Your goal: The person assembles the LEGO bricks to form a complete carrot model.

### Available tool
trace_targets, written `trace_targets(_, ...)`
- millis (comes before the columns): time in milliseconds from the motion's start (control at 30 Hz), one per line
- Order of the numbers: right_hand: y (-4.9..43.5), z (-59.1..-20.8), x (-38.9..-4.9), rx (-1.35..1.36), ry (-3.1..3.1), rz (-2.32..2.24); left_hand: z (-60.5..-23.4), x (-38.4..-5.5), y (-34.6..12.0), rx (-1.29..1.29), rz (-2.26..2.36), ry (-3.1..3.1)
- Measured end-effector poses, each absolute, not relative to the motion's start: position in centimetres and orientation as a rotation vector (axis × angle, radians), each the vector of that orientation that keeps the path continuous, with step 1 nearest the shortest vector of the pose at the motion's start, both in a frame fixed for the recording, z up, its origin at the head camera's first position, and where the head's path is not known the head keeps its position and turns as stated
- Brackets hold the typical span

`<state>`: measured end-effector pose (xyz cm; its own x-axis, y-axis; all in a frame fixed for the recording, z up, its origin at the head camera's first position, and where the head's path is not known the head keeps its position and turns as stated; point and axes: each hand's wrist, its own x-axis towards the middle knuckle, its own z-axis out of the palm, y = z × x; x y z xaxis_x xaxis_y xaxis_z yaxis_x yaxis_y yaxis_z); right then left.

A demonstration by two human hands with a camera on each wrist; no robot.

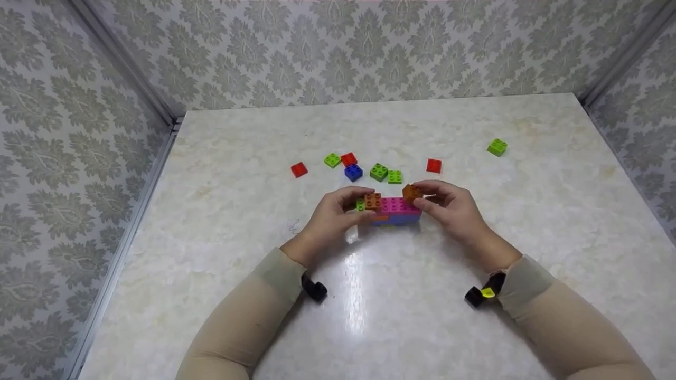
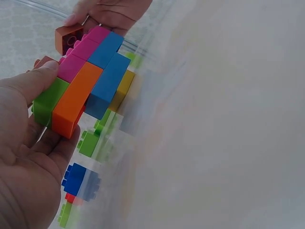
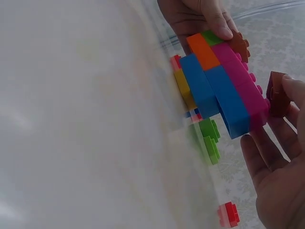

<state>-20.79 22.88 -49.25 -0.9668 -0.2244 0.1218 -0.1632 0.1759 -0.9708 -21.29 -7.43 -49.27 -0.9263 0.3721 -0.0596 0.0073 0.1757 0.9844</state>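
A built stack of toy building bricks sits before me, with pink bricks [image 1: 393,205] on top, blue bricks [image 2: 107,83] below and a yellow brick [image 2: 122,90] at the bottom. Around its left end my left hand [image 1: 335,214] curls, thumb and fingers on the green brick [image 2: 51,101], the orange brick [image 2: 76,100] and a brown brick [image 1: 373,200] on top. My right hand [image 1: 457,211] pinches another brown brick [image 3: 278,94], tilted over the right end of the pink row. Whether that brick touches the studs I cannot tell.
Loose bricks lie behind the stack: a blue brick [image 1: 353,172], a green brick [image 1: 378,171], a red one [image 1: 299,169] at left and a red one [image 1: 434,165] at right. Another green brick [image 1: 497,147] stands far right. Patterned walls [image 1: 338,58] border the table [image 1: 211,264].
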Motion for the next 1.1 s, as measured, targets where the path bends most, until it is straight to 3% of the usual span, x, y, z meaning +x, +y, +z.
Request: trace_targets(1100, 21.4, -48.3, -20.6, -0.391, 2.383, -1.757, -49.4, -21.3, -7.4, 0.386, 1.852, 2.161)
